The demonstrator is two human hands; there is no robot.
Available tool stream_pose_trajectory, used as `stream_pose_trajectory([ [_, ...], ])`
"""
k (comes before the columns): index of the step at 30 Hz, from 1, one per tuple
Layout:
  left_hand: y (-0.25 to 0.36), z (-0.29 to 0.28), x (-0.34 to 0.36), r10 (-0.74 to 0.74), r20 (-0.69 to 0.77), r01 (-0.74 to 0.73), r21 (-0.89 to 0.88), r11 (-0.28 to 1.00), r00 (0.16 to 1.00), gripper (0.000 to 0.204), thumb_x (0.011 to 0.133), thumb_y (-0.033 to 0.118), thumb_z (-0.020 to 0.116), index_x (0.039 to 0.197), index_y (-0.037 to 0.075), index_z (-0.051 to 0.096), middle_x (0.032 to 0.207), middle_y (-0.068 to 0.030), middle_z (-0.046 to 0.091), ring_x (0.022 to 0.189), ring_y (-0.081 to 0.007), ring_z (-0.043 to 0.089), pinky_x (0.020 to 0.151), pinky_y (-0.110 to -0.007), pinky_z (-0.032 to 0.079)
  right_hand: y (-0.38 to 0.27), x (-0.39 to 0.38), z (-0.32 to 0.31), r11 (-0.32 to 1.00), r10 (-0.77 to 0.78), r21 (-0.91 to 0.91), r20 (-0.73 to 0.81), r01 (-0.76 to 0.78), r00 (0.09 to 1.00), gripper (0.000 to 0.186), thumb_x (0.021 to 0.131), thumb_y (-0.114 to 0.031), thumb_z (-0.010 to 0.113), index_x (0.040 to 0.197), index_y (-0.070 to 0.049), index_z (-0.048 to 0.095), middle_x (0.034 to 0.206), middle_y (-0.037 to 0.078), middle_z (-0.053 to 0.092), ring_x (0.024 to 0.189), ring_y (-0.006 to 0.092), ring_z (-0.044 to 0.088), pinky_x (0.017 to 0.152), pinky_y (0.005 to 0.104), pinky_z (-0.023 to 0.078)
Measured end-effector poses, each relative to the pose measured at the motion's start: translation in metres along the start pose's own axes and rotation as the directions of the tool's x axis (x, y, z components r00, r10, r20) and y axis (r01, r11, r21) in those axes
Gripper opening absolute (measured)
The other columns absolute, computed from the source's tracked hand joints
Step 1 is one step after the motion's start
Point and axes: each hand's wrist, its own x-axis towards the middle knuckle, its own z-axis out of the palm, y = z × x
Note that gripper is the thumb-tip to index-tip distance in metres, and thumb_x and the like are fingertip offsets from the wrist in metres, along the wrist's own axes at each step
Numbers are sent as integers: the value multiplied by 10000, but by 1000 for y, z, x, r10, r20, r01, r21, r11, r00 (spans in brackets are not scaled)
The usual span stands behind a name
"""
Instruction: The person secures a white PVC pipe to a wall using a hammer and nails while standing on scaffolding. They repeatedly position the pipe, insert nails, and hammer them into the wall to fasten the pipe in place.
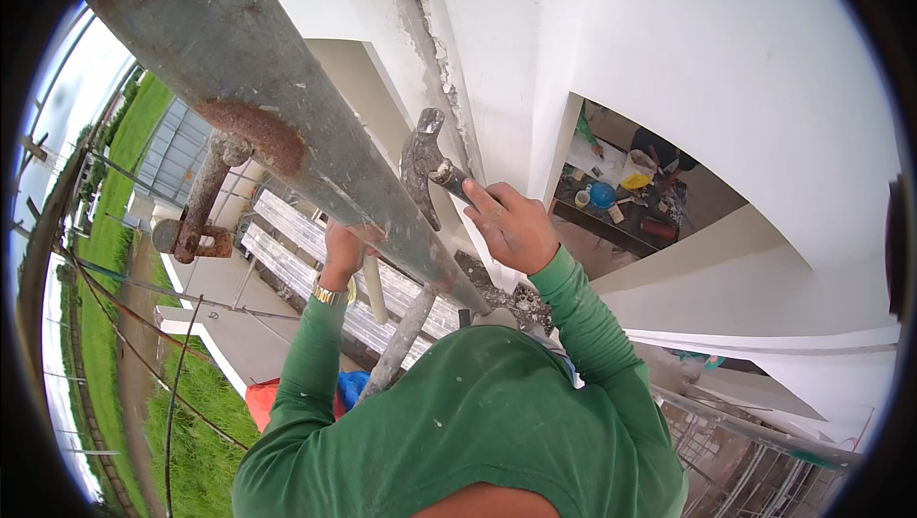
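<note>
1. Now, from the head view: the right hand (511,230) is curled round a dark rod (454,180), fingers pressed together on it. The grip sits below the worn butt, seemingly to leave that end clear.
2. Right beside that butt we have a hammer head (418,165), between the thick metal pipe (325,136) and the chipped groove (435,31) in the white wall (669,21). Touching the rod or merely overlapping it? Can't tell.
3. Over to the left hand (344,253), partly behind the pipe, a pale handle (373,291) just beside it. Its fingers are mostly covered, so whether they close on that handle I cannot tell; the join between handle and hammer head is hidden too.
4. Below, planks (287,232) lie side by side, probably as footing; a rusty clamp (198,193) juts from the pipe, likely for joining tubes.
5. And the rod's far end? Lost behind the right hand. Through the wall opening, a blue round object (602,195) sits among small, indistinct clutter.
</note>
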Motion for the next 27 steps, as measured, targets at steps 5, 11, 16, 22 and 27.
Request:
stream_pose_trajectory([
  [5,44,-1,-3,-93,-16,87,-222,971,996,125,918,72,556,968,-3,643,778,-83,643,486,-135,581,388,-257,435,23,11,17,989,67,-122,-106,-80,992,552,897,-162,681,1426,-214,530,808,82,550,540,277,580,478,401,512],
  [11,-26,-10,1,-36,56,40,-71,997,998,182,909,93,594,1068,23,649,903,-111,688,675,-225,653,573,-347,527,23,9,-4,985,-20,-175,-71,7,997,579,880,-142,682,1427,-260,530,769,64,523,538,255,573,463,391,505],
  [16,-50,-3,16,-141,91,131,112,985,986,428,996,496,476,969,72,529,831,-16,538,697,-124,545,585,-270,480,13,13,-14,974,-40,-224,33,46,999,627,857,-132,674,1442,-288,512,744,54,489,558,233,562,453,377,496],
  [22,-3,9,17,-181,57,187,-137,973,982,473,1022,543,465,981,74,502,796,1,516,646,-87,517,539,-229,463,11,11,-12,966,21,-257,40,-10,999,603,887,-144,624,1451,-313,497,747,58,487,522,232,541,449,380,493],
  [27,-15,8,12,-126,-2,125,-102,987,992,385,1051,451,463,1056,68,506,857,-3,530,698,-85,527,599,-229,483,13,14,-16,964,56,-265,68,-36,996,617,886,-115,620,1459,-304,490,744,68,487,505,244,536,447,384,491],
])
